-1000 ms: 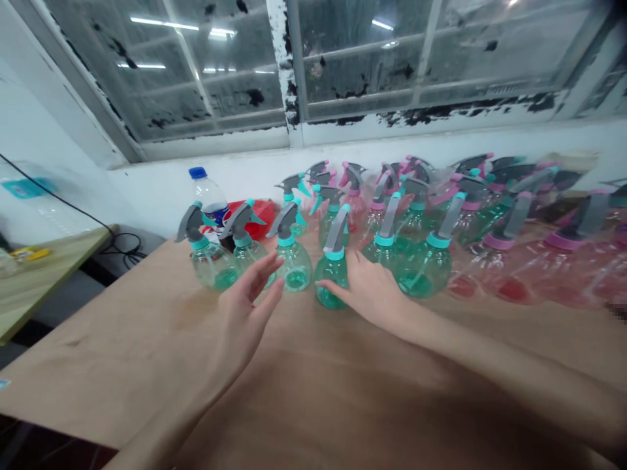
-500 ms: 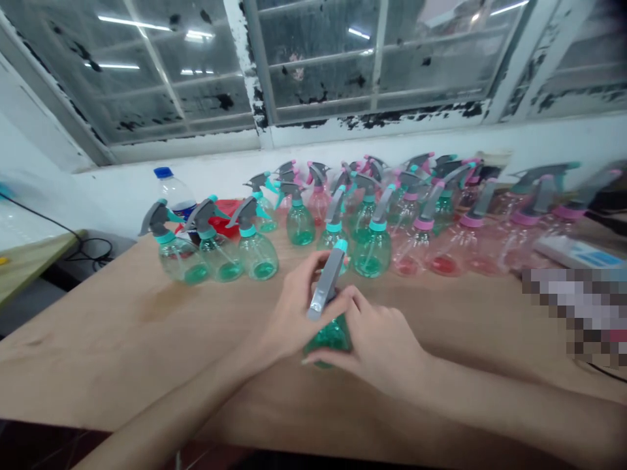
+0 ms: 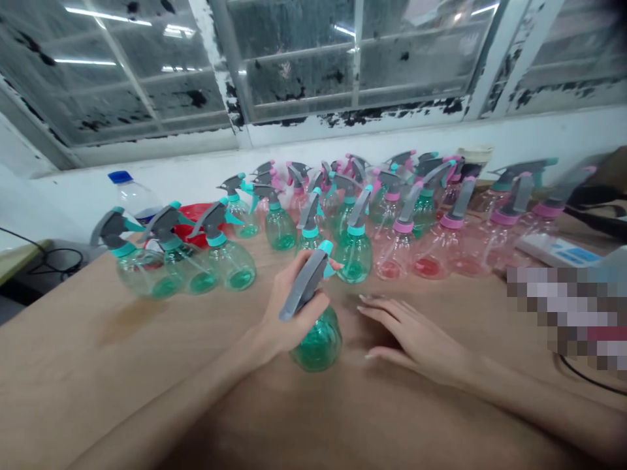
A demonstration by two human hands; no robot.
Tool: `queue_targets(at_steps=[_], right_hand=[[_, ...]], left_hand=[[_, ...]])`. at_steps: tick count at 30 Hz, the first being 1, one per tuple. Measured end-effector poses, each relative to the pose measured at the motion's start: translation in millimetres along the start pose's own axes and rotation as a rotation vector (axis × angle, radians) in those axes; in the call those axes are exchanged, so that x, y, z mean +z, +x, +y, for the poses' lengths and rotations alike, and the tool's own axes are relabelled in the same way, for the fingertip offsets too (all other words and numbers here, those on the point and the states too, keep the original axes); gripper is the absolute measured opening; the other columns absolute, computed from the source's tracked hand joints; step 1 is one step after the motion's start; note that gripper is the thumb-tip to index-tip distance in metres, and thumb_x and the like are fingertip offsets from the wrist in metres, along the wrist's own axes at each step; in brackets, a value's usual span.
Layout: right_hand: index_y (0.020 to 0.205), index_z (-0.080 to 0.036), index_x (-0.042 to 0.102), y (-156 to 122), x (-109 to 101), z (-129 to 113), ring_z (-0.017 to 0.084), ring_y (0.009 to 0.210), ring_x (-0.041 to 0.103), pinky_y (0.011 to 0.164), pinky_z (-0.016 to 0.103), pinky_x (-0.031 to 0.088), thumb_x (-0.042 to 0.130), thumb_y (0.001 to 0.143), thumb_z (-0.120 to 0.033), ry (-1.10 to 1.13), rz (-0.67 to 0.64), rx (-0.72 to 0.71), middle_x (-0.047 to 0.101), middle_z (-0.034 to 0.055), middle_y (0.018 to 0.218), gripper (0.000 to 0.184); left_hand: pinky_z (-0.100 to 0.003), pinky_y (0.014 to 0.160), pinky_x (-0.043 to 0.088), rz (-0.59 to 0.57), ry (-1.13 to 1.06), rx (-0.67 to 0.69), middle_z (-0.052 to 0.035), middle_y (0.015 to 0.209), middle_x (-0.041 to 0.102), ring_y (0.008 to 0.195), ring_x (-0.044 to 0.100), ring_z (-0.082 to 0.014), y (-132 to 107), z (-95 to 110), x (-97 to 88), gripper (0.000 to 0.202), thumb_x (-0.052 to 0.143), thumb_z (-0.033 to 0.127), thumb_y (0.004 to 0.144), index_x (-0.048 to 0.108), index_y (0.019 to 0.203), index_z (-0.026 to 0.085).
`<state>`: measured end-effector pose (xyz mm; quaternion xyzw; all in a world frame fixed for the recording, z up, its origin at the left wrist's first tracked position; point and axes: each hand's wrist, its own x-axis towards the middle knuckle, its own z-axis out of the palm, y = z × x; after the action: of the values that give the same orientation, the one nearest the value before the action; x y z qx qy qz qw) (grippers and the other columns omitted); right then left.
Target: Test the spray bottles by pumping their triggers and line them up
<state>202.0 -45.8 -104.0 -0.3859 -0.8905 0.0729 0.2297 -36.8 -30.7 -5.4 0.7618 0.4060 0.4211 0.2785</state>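
A green spray bottle (image 3: 317, 344) with a grey trigger head and a turquoise nozzle is near the middle of the table. My left hand (image 3: 289, 320) is wrapped around its neck, just under the head, with a fingertip by the trigger; the fingers cover the collar. To the right of the bottle, my right hand (image 3: 411, 333) is apart from it, fingers stretched out over the wooden tabletop and holding nothing. Just beyond my hands stands a row of similar bottles, among them a green spray bottle (image 3: 355, 258) and a pink spray bottle (image 3: 392, 254).
Several more green spray bottles (image 3: 236, 264) stand at the left. A clear bottle with a blue cap (image 3: 128, 189) and a red container (image 3: 191, 232) are behind them. At the right lie a white-and-blue box (image 3: 558, 251) and a black cable (image 3: 582, 378). A wall with windows closes off the back.
My right hand has let go of the green spray bottle and moved right, its fingers opening out. My left hand still grips the bottle, whose head now leans more. The view has shifted right.
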Motion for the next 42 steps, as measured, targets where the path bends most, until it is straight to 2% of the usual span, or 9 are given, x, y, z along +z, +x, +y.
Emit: queue_targets(at_steps=[6, 10, 13, 17, 22, 28, 33, 38, 42], right_hand=[[0.13, -0.02, 0.054, -1, 3, 12, 0.028, 0.128, 0.052, 0.103, 0.052, 0.046, 0.056, 0.093, -0.041, 0.007, 0.056, -0.029, 0.059, 0.0133, 0.135, 0.043], [0.128, -0.021, 0.057, 6, 3, 12, 0.027, 0.129, 0.052, 0.104, 0.053, 0.045, 0.056, 0.093, -0.037, 0.017, 0.066, -0.075, 0.062, 0.0111, 0.131, 0.038], [0.127, -0.022, 0.058, 9, 3, 13, 0.027, 0.128, 0.053, 0.104, 0.052, 0.046, 0.056, 0.093, -0.035, 0.031, 0.066, -0.077, 0.064, 0.01, 0.129, 0.036], [0.128, -0.023, 0.059, 7, 5, 15, 0.026, 0.129, 0.051, 0.105, 0.051, 0.046, 0.053, 0.095, -0.033, 0.038, 0.057, -0.031, 0.061, 0.0092, 0.133, 0.035], [0.131, -0.023, 0.059, 6, 9, 17, 0.024, 0.131, 0.049, 0.109, 0.05, 0.042, 0.043, 0.098, -0.023, 0.047, 0.01, -0.016, 0.058, 0.0073, 0.137, 0.036], [0.131, -0.026, 0.059, 8, 6, 16, 0.024, 0.129, 0.052, 0.109, 0.05, 0.042, 0.048, 0.096, -0.022, 0.08, 0.012, -0.012, 0.061, 0.0056, 0.135, 0.037], [0.13, -0.027, 0.059, 10, 5, 17, 0.024, 0.127, 0.053, 0.108, 0.05, 0.044, 0.049, 0.095, -0.022, 0.104, 0.011, -0.019, 0.062, 0.0053, 0.133, 0.037], [0.13, -0.024, 0.059, 10, 5, 19, 0.023, 0.129, 0.052, 0.109, 0.05, 0.043, 0.047, 0.097, -0.023, 0.112, -0.012, -0.016, 0.06, 0.0062, 0.135, 0.036], [0.133, -0.024, 0.056, 9, 4, 19, 0.023, 0.132, 0.049, 0.11, 0.05, 0.041, 0.045, 0.098, -0.025, 0.117, -0.038, -0.003, 0.058, 0.0062, 0.138, 0.037]], left_hand=[[-0.03, 0.057, 0.04, -0.031, 0.006, -0.021, 0.0015, 0.071, 0.052, 0.058, 0.046, -0.0147, 13, 0, 0.5, 0.018, 0.05, 0.021, 0.072, 0.057, 0.088, 0.024], [-0.03, 0.059, 0.042, -0.042, -0.051, 0.0, -0.0003, 0.078, 0.06, 0.064, 0.052, -0.0157, 17, -3, 3.4, 0.012, 0.051, 0.019, 0.073, 0.056, 0.084, 0.023], [-0.03, 0.061, 0.043, -0.014, -0.032, 0.01, 0.0013, 0.074, 0.058, 0.063, 0.053, -0.0163, 20, -5, 5.6, 0.015, 0.052, 0.019, 0.073, 0.056, 0.086, 0.025], [-0.029, 0.054, 0.042, -0.042, -0.014, -0.071, 0.0039, 0.065, 0.054, 0.05, 0.045, -0.0141, 24, -2, 5.5, 0.025, 0.053, 0.022, 0.07, 0.057, 0.095, 0.026], [-0.031, 0.057, 0.046, -0.055, -0.044, -0.118, 0.0008, 0.074, 0.061, 0.051, 0.047, -0.0141, 25, -1, 4.7, 0.036, 0.053, 0.022, 0.068, 0.063, 0.102, 0.026], [-0.029, 0.058, 0.047, -0.053, -0.088, -0.107, 0.0017, 0.067, 0.057, 0.059, 0.052, -0.0167, 25, 0, 6.2, 0.037, 0.051, 0.021, 0.065, 0.063, 0.1, 0.026], [-0.029, 0.057, 0.046, -0.045, -0.097, -0.124, 0.0029, 0.063, 0.054, 0.056, 0.05, -0.0163, 26, 5, 6.6, 0.037, 0.051, 0.019, 0.066, 0.064, 0.1, 0.025], [-0.031, 0.062, 0.047, -0.049, -0.114, -0.114, 0.0019, 0.069, 0.054, 0.059, 0.052, -0.0161, 26, 5, 6.5, 0.036, 0.051, 0.018, 0.067, 0.064, 0.1, 0.023], [-0.03, 0.059, 0.047, -0.061, -0.121, -0.079, 0.0019, 0.069, 0.054, 0.056, 0.05, -0.0156, 25, -1, 5.6, 0.037, 0.052, 0.018, 0.067, 0.063, 0.101, 0.024]])
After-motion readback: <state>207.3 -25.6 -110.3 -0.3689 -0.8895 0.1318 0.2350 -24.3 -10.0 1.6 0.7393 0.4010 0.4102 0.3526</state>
